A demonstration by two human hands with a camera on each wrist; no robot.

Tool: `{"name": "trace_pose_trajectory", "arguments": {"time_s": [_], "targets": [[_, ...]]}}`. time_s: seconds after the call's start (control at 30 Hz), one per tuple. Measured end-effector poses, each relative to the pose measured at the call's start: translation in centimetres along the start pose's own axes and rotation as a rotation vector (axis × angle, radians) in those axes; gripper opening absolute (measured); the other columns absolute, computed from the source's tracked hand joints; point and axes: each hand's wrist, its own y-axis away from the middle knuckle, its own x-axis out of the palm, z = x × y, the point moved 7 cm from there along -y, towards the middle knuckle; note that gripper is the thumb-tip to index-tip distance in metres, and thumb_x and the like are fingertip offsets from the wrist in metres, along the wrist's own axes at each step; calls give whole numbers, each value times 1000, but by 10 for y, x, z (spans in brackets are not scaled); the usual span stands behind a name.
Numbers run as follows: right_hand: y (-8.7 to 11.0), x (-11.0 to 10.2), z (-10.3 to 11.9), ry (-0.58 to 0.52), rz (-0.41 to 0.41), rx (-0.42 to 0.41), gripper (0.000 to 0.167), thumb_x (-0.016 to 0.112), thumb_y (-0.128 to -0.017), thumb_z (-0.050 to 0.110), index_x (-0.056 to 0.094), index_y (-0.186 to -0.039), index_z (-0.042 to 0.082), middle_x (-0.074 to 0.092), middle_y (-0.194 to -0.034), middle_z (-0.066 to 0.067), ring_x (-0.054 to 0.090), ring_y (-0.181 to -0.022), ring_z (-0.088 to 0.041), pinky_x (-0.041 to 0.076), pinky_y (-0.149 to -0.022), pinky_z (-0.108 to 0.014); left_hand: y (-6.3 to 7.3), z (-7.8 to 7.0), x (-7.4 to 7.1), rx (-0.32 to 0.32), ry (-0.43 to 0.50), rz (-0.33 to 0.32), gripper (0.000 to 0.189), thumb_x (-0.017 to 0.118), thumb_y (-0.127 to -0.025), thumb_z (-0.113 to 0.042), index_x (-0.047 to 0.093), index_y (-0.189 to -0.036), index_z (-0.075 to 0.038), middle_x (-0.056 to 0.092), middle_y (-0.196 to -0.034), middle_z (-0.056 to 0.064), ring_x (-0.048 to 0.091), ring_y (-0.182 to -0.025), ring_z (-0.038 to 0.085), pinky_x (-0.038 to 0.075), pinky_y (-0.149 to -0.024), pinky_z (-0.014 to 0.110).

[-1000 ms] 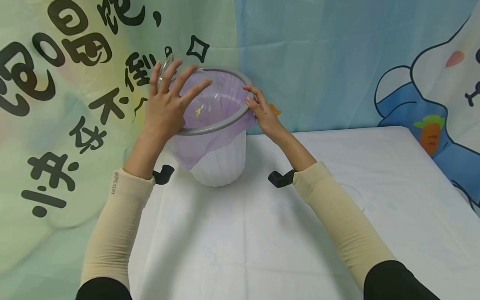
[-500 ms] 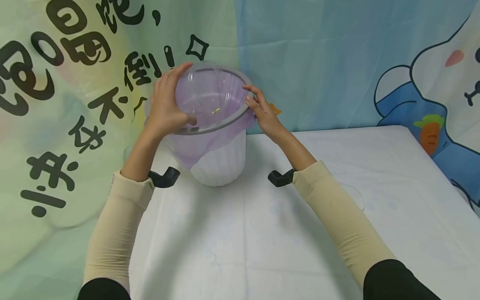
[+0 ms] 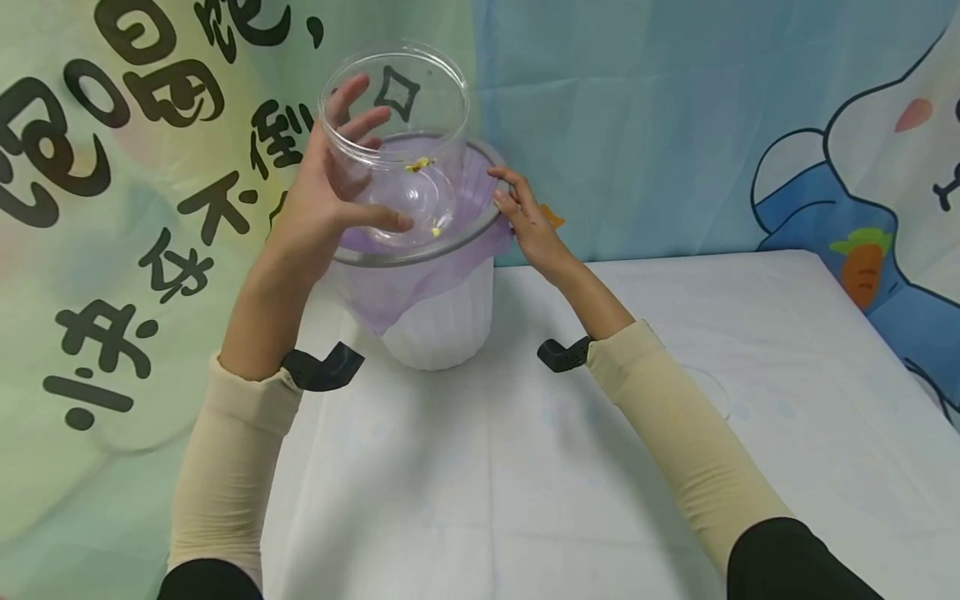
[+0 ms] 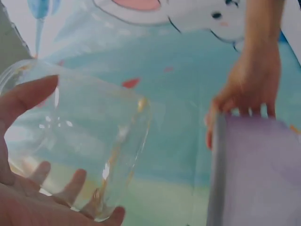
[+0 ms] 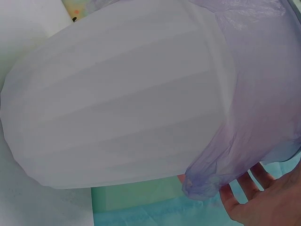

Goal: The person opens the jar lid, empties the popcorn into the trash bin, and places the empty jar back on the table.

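My left hand [image 3: 318,200] holds a clear plastic tub [image 3: 438,108] above the mouth of a white trash bin [image 3: 442,333], thumb low on the near side and fingers spread round the far side. Small yellow scraps [image 3: 420,165] show in the tub [image 4: 94,117]. A purple bag [image 3: 378,296] lines the bin and folds down outside a grey rim ring [image 3: 420,257]. On the right side, my right hand [image 3: 534,235] grips this rim, fingers over the top. From the right wrist view, the bin's ribbed wall [image 5: 113,99] and the bag's bunched edge [image 5: 202,183] fill most of the frame.
The bin stands toward the back of a table with a white cloth [image 3: 465,483]. Close behind hangs a printed curtain [image 3: 637,150] with dark characters and a cartoon animal. Each wrist carries a black camera mount [image 3: 562,356].
My left hand, first with fingers stretched over the bin's mouth, has turned and raised the clear tub up above the rim. The right hand has stayed at the rim.
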Motion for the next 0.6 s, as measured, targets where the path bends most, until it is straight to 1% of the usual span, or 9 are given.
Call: {"name": "trace_pose_trajectory", "arguments": {"time_s": [0.07,0.13,0.2,0.23,0.33,0.43,0.47,0.5,0.6], "targets": [[0,-1,0,0,1,0,45,32,-99,31,24,-142,20,11,-149,-1,21,-129,-20,24,-99,-49,4,-3,8,0,95,58,106,62,-54,26,26,-143,-18,36,-139,9,36,-126,26,26,-104,43],[0,-1,0,-10,1,5,51,34,-98,38,22,-143,19,18,-145,-6,27,-123,-22,27,-97,-46,10,-4,18,-4,184,125,105,60,-55,25,23,-144,-16,33,-140,14,36,-126,29,24,-106,44],[0,-1,0,-18,14,1,59,34,-97,46,18,-145,16,20,-143,-8,25,-124,-20,27,-96,-42,18,-1,28,-15,235,194,105,60,-56,23,19,-145,-15,29,-142,16,34,-127,31,26,-105,46],[1,-1,0,-20,24,-2,60,34,-97,45,16,-145,14,21,-141,-9,24,-124,-19,26,-97,-40,23,2,33,-20,249,227,106,61,-56,22,18,-145,-15,28,-142,17,33,-128,32,27,-104,47],[2,2,2,-48,50,-9,55,32,-99,36,14,-144,11,21,-140,-12,24,-126,-22,26,-98,-38,38,14,47,-23,245,315,106,67,-58,15,15,-146,-15,25,-144,18,30,-129,33,28,-103,48],[3,3,4,-45,44,-10,44,29,-101,19,17,-142,11,19,-142,-11,25,-126,-21,27,-99,-36,53,29,58,-1,201,391,107,75,-60,4,14,-146,-16,26,-144,19,29,-131,33,28,-102,49],[2,2,4,-49,32,-11,43,29,-101,19,18,-142,11,21,-142,-13,29,-124,-21,30,-97,-35,57,34,62,5,192,411,107,77,-61,0,14,-146,-16,26,-144,20,28,-131,34,28,-102,50],[2,2,5,-39,24,-19,43,28,-101,19,20,-142,11,21,-142,-12,29,-123,-19,29,-97,-32,61,38,66,6,184,431,108,80,-61,-5,15,-146,-16,27,-144,20,28,-131,34,28,-102,50],[2,1,6,-29,11,-35,43,28,-101,19,22,-142,12,32,-130,-17,40,-108,-20,35,-86,-30,74,51,75,3,180,492,110,85,-61,-16,15,-145,-16,27,-144,21,29,-130,35,27,-102,53]]}}
